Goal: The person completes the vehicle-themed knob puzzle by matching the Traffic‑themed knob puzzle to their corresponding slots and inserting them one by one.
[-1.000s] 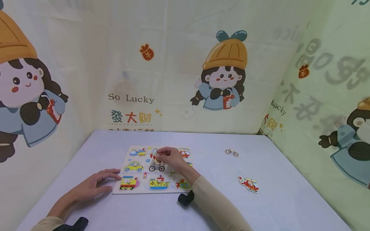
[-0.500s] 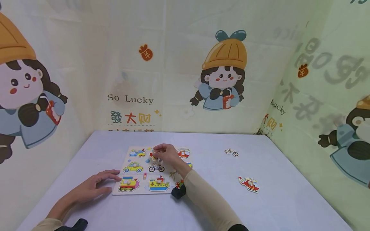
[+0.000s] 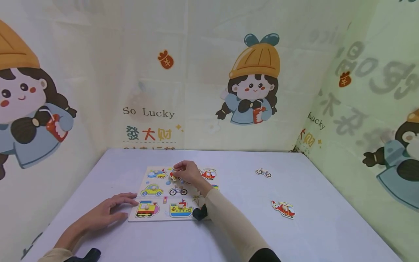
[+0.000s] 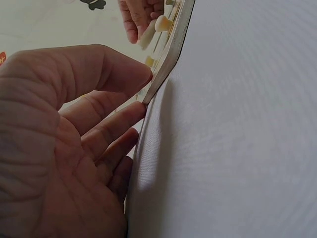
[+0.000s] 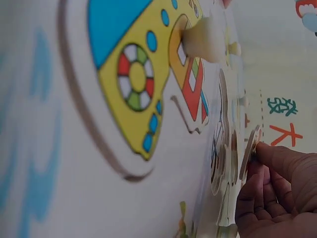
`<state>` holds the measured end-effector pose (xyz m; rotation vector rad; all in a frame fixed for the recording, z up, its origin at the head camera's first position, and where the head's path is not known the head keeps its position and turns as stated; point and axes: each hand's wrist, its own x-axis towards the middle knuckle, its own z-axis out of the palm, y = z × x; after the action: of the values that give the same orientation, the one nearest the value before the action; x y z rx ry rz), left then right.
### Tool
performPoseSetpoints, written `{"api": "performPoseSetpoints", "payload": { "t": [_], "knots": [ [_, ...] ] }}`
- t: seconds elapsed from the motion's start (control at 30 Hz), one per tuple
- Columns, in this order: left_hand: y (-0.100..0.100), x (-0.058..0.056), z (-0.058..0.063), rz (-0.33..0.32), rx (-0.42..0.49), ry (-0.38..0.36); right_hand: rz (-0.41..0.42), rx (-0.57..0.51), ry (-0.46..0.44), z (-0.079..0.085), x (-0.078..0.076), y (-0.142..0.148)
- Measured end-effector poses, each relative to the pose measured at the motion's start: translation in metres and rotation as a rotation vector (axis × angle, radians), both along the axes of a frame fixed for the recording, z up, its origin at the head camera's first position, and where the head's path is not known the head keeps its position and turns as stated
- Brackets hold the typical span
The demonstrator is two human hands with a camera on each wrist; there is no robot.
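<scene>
Currently right hand (image 3: 191, 173) pinches a small puzzle piece (image 3: 175, 177) between thumb and fingers, near middle of far edge of puzzle board (image 3: 164, 214). Left hand (image 3: 104, 213): fingers loosely extended, fingertips touching board's left edge. Helicopter piece (image 3: 284, 210) and bicycle piece (image 3: 263, 173) lie flat toward right edge of table (image 3: 314, 233), bicycle nearer far edge.

a curtained-off nook, home or studio i can't tell: cartoon-printed cloth (image 3: 203, 91) walls three sides of this white table (image 3: 248, 196).
</scene>
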<state>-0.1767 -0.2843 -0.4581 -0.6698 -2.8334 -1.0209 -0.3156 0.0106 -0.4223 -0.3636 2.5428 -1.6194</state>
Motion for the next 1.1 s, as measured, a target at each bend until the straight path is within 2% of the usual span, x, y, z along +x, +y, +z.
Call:
{"api": "performPoseSetpoints", "payload": {
  "t": [0.23, 0.47, 0.67, 0.97, 1.1],
  "knots": [
    [0.0, 0.0017, 0.0005, -0.02, -0.008, 0.006, 0.064, 0.057, 0.066, -0.0038, -0.0046, -0.0026],
    [0.0007, 0.0028, 0.0014, 0.008, -0.023, 0.003, 0.047, 0.143, 0.109, -0.0047, -0.0052, -0.0052],
    [0.0036, 0.0034, 0.0023, -0.02, 0.003, -0.019, 0.017, 0.181, 0.107, -0.0054, -0.0044, -0.0057],
    [0.0021, 0.0024, 0.0023, -0.014, -0.025, -0.007, 0.034, 0.125, 0.091, -0.0064, -0.0053, -0.0031],
    [0.0023, 0.0021, 0.0029, -0.029, 0.004, -0.009, 0.029, 0.099, 0.106, -0.0088, -0.0071, -0.0009]
  ]
}}
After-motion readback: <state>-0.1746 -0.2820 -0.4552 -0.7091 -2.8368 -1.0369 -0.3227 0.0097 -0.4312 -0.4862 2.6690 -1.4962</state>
